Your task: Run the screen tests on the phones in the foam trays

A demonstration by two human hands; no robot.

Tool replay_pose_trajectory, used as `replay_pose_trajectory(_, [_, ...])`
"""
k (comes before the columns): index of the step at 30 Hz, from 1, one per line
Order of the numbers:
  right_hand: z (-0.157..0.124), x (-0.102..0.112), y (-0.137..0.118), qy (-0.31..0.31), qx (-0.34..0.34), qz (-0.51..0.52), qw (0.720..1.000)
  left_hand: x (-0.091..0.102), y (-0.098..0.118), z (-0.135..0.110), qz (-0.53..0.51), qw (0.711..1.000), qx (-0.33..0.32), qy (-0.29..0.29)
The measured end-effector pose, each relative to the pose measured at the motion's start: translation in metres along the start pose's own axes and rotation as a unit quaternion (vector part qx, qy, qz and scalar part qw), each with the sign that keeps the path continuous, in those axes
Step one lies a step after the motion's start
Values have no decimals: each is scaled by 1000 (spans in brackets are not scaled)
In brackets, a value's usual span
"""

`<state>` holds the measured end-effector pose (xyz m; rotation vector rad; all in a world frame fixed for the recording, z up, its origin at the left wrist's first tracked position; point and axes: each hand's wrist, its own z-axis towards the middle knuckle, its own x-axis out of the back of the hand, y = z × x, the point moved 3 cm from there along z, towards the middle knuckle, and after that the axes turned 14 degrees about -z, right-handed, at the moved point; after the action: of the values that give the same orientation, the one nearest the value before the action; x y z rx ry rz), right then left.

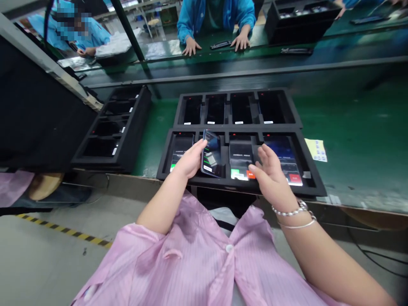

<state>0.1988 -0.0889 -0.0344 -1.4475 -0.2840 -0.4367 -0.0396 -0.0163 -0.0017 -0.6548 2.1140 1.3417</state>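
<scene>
My left hand [191, 159] grips a smartphone [212, 154] by its left edge, tilted up out of the second slot of the near black tray [240, 183]. The phone's screen is lit. My right hand [270, 174] hovers open above the tray, fingers spread, between the third phone [240, 159] and the fourth phone [285, 157], holding nothing. A further lit phone [180, 151] lies in the leftmost slot. Behind it, a second black tray [237, 108] holds several dark phones.
A third black tray [111, 127] lies angled at the left on the green conveyor [357, 140]. A yellow label sheet [316, 149] lies right of the near tray. Across the belt, another person's hands [191, 46] rest beside a phone [220, 44]; more black trays [299, 17] stand there.
</scene>
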Motion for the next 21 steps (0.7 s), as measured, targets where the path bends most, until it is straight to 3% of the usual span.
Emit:
replay_pose_trajectory(2, [-12,-1,-10,39,107,-123,986,6,0,-12,86,995,-55,-1])
replay_pose_trajectory(4, [-26,-4,-18,66,193,-239,949,15,7,-33,222,960,-170,-18])
replay_pose_trajectory(7, [-39,-6,-16,59,217,-326,918,34,20,-68,443,837,-317,-59])
replay_pose_trajectory(9, [-42,-8,-10,44,208,-346,914,52,24,-84,537,764,-355,-37])
replay_pose_trajectory(10, [-42,-10,-7,40,208,-352,911,63,26,-88,565,743,-359,-10])
replay_pose_trajectory(13, [-40,-15,-4,44,215,-354,909,93,25,-93,588,734,-333,66])
replay_pose_trajectory(17, [-40,-20,-13,34,223,-387,894,116,22,-94,562,758,-322,70])
replay_pose_trajectory(19, [-43,-18,-18,29,237,-424,874,121,21,-94,588,732,-336,68])
replay_pose_trajectory(21, [-47,-7,-18,39,241,-451,859,126,19,-93,630,687,-356,62])
